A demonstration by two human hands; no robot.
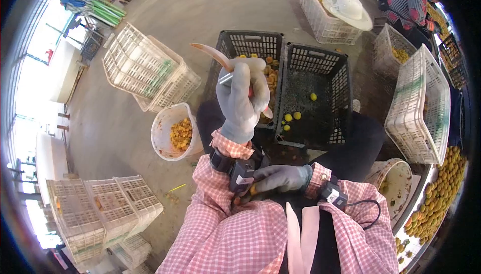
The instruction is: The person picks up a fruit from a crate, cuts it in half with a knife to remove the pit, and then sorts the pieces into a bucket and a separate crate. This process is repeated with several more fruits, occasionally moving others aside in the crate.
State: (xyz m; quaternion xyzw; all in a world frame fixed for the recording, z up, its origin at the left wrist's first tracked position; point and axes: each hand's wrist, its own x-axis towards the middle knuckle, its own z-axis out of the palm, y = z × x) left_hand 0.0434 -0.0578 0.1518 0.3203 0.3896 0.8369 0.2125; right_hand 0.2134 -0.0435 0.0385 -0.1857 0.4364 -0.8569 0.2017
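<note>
Orange-tan, curved, tapering tool (210, 53) juts from the gloved left hand (241, 98).

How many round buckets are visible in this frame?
2. One bucket, holding yellow fruit, stands at left centre; a second bucket, nearly empty, sits at lower right. More may be hidden.
</note>
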